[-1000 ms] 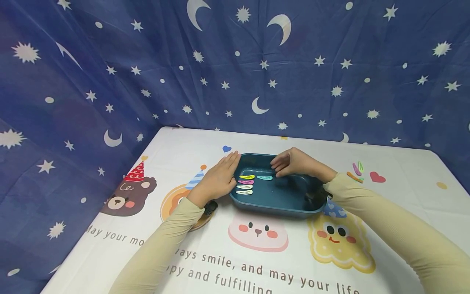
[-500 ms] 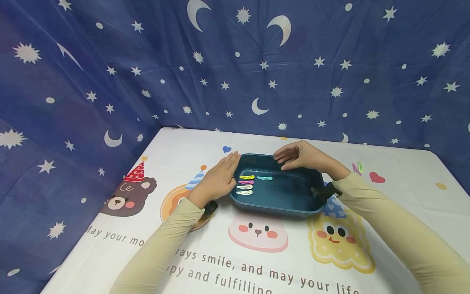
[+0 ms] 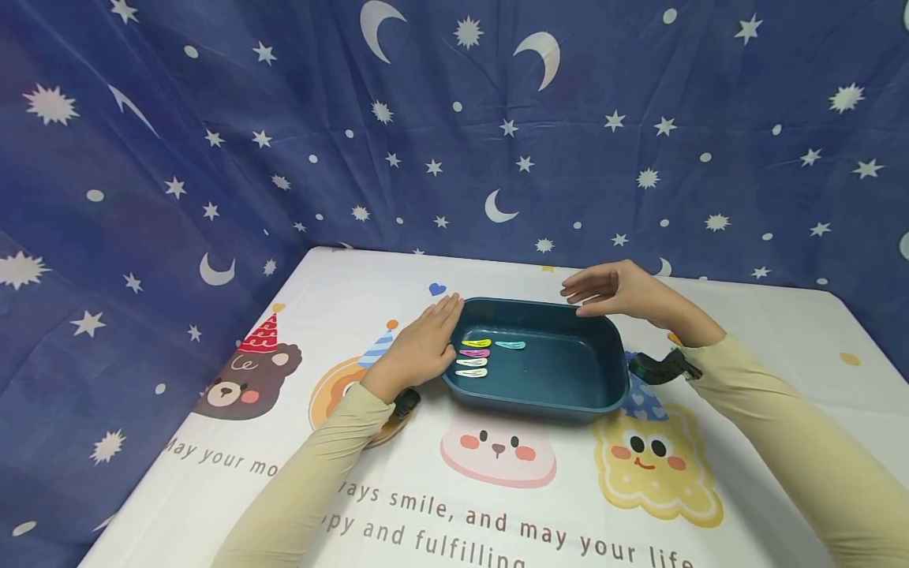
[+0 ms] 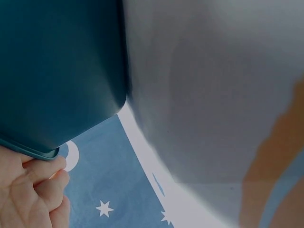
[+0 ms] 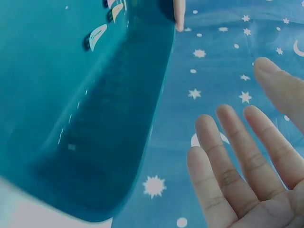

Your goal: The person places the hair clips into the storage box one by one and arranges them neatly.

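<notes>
A dark teal plastic basin (image 3: pixel 561 371) sits on the table. Inside, at its left end, a yellow hair clip (image 3: pixel 476 343), a pink clip (image 3: pixel 474 353) and two white clips (image 3: pixel 472 363) lie stacked in a column. To the right of the yellow one is a light blue clip (image 3: pixel 510 345). My left hand (image 3: pixel 419 347) rests against the basin's left rim with fingers extended. My right hand (image 3: pixel 632 293) is in the air beyond the basin's back right corner. Its fingers (image 5: pixel 230 175) are spread and hold nothing in the right wrist view.
A white cloth (image 3: pixel 341 489) with cartoon prints and lettering covers the table. Behind it hangs a blue curtain (image 3: pixel 426 102) with stars and moons. A bit of an orange clip (image 3: pixel 673 338) shows beside the right wrist; the arm hides what lies there.
My right hand has risen out of the basin and moved right, past its back rim. The blue clip stays in place. My left hand keeps its position.
</notes>
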